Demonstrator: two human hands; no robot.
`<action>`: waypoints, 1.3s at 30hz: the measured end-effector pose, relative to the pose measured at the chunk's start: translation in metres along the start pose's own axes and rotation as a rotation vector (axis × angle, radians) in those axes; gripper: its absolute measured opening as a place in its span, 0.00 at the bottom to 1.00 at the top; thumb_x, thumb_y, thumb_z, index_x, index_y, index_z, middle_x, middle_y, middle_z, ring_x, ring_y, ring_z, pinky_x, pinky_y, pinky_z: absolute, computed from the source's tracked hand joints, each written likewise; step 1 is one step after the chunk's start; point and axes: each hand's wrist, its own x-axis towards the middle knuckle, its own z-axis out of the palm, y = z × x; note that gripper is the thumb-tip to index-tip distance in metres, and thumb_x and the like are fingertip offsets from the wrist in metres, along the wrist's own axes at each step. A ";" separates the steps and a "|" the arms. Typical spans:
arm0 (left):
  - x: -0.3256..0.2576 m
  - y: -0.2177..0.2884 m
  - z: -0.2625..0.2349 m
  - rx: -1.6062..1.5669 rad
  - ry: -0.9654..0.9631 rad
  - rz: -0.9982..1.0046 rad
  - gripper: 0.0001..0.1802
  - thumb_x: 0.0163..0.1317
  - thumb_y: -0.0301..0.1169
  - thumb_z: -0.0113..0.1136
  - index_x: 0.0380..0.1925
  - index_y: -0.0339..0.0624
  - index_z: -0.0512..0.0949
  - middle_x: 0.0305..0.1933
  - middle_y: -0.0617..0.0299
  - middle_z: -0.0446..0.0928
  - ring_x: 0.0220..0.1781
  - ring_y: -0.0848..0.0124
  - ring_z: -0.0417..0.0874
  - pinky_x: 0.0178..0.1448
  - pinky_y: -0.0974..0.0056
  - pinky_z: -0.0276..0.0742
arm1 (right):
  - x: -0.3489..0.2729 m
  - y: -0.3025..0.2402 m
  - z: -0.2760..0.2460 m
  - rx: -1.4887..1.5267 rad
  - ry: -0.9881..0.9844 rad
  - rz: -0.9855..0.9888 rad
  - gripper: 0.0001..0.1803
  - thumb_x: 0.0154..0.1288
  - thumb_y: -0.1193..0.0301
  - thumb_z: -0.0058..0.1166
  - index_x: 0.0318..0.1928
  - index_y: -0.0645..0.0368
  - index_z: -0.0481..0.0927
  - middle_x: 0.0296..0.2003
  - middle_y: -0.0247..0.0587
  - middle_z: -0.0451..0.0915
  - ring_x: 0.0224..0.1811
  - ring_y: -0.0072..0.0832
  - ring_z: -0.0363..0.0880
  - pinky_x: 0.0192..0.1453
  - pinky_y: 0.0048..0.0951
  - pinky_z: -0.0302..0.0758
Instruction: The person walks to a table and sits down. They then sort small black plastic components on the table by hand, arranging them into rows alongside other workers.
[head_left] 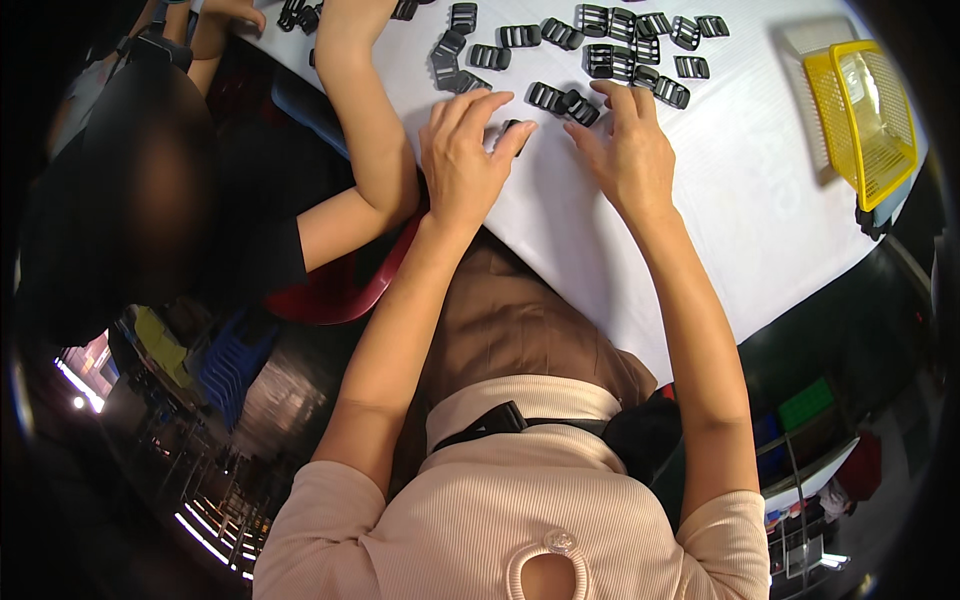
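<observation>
My left hand (462, 160) is over the near edge of the white-covered table, its thumb against a small black plastic buckle (517, 140) that is partly hidden by the thumb. To the right, my right hand (632, 160) has its thumb and fingers spread, and nothing shows in its grasp. Just beyond the right thumb lies a black slotted strap buckle (579, 107), touching another strap buckle (546, 97) on its left. Farther off, more buckles of the same kind (608, 62) are clustered past my right fingertips.
The white tablecloth (760, 230) carries several scattered buckles (489, 57) at the far side. A yellow plastic basket (845, 125) stands at the right edge. On the left, a co-worker's bare arm (365, 120) reaches across the table corner, beside a red chair (345, 295).
</observation>
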 end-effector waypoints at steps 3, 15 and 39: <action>0.028 -0.003 0.006 0.024 0.030 0.065 0.14 0.51 0.31 0.70 0.40 0.44 0.83 0.45 0.60 0.81 0.48 0.60 0.77 0.52 0.58 0.72 | 0.001 0.008 0.007 -0.071 -0.032 0.006 0.18 0.52 0.69 0.65 0.44 0.54 0.76 0.41 0.40 0.74 0.43 0.40 0.79 0.39 0.41 0.77; 0.091 -0.015 0.056 0.246 -0.009 0.352 0.16 0.53 0.32 0.67 0.44 0.52 0.82 0.49 0.72 0.79 0.54 0.66 0.74 0.62 0.47 0.60 | 0.037 0.004 -0.002 0.014 0.204 0.103 0.17 0.52 0.68 0.66 0.42 0.55 0.76 0.38 0.39 0.76 0.35 0.39 0.78 0.38 0.39 0.74; 0.126 -0.008 0.063 0.070 -0.078 0.257 0.10 0.54 0.35 0.68 0.32 0.42 0.82 0.37 0.64 0.80 0.45 0.61 0.76 0.47 0.56 0.69 | 0.088 0.038 -0.005 -0.274 0.332 -0.250 0.15 0.50 0.67 0.67 0.41 0.52 0.81 0.39 0.32 0.77 0.44 0.32 0.74 0.44 0.36 0.64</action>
